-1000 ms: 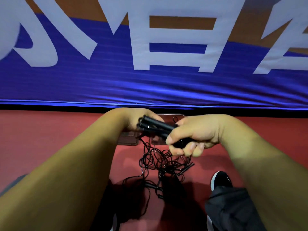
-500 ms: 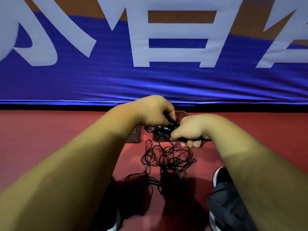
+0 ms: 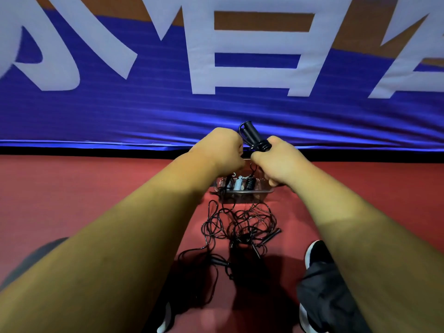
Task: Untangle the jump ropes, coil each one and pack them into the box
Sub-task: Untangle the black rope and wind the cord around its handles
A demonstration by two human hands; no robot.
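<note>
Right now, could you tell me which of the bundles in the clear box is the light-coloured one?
The middle bundle, which is whitish; the coiled bundle right of it is black and the left bundle looks dark.

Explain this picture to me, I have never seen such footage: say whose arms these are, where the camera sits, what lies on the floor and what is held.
There is no machine here. A person wears one wide-angle camera on the head, looking forward and down, so you see their own two arms. The right hand grips a black jump rope by its handles, with cord wound round them. The left hand, fingers curled, holds the same bundle. Below them on the red floor stands a clear box with coiled ropes already inside. Nearer the person lies a tangle of black ropes. A blue banner hangs behind.
</note>
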